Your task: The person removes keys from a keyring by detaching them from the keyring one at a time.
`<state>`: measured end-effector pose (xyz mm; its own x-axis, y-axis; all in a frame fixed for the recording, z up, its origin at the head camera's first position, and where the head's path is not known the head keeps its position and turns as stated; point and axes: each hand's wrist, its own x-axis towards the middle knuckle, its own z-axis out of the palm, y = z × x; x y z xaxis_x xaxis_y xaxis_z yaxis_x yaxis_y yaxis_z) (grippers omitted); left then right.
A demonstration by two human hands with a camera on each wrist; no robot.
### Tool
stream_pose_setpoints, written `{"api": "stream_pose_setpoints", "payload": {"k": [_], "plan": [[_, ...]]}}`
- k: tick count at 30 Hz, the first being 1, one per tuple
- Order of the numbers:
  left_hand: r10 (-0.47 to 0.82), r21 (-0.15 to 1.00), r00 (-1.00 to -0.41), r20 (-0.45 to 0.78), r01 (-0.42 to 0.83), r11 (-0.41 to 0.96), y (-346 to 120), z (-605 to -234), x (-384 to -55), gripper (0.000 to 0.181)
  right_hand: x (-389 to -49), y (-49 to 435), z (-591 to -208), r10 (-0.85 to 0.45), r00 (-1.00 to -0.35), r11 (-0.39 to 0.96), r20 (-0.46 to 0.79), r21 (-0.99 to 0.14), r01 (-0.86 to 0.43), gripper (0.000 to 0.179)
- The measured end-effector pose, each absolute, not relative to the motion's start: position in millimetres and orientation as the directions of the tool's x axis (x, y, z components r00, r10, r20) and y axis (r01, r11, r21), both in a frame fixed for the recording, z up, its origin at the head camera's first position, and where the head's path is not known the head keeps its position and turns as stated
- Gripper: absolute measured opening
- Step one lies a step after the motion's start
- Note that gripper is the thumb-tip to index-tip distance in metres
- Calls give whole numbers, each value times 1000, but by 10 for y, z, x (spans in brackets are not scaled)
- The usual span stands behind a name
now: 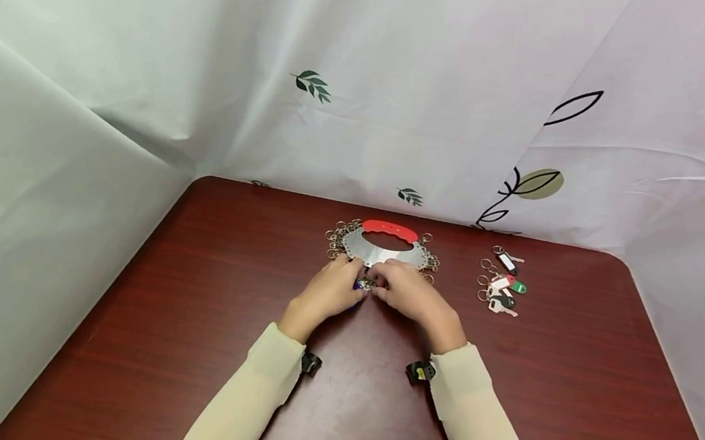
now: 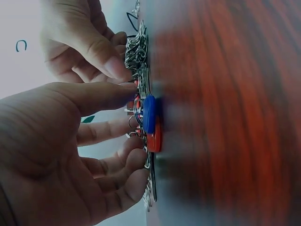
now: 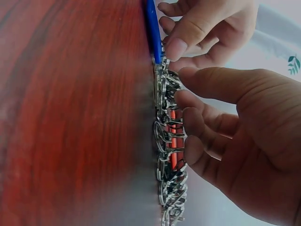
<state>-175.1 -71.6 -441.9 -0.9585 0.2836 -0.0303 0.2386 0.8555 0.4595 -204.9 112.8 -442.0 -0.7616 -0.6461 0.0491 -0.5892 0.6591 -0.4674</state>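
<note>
Both hands meet at the near edge of a silver crescent-shaped key holder [image 1: 375,253] with a red handle [image 1: 390,229], lying on the table. Metal snap hooks and rings [image 3: 162,190] line its curved edge. My left hand [image 1: 333,289] pinches a small ring beside a blue key tag [image 2: 149,114], its other fingers loosely bent. A red key tag [image 2: 156,140] lies against the blue one. My right hand [image 1: 412,294] pinches a snap hook at the holder's edge between thumb and index finger; the fingertips partly hide it.
To the right on the dark red wooden table [image 1: 568,390] lie several keys on rings, with a black tag [image 1: 507,263], a red tag [image 1: 503,283] and a green tag [image 1: 518,287]. White patterned cloth [image 1: 404,110] hangs behind and beside the table.
</note>
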Motion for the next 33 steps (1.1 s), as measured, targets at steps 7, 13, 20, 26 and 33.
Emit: {"api": "stream_pose_setpoints", "payload": {"k": [7, 13, 20, 26, 33], "plan": [[268, 442, -961, -65, 213, 871, -683, -4441, -1763, 29, -2042, 1145, -4453, -641, -765, 659, 55, -470, -587, 18], [251, 399, -963, -103, 191, 897, -642, -4432, -1750, 41, -2039, 1162, -4436, -633, -771, 660, 72, -470, -586, 17], [242, 392, -967, -79, 193, 900, -634, -4425, -1723, 37, -2029, 1186, -4393, -620, -781, 663, 76, -481, -573, 15], [265, 454, -963, -44, 217, 864, -672, -4428, -1749, 18, -2043, 1199, -4364, -603, -795, 671, 66, -497, -550, 14], [311, 536, -949, -52, 237, 811, -761, -4397, -1773, 17, -2050, 1217, -4371, -594, -803, 683, 52, -494, -537, 13]]}}
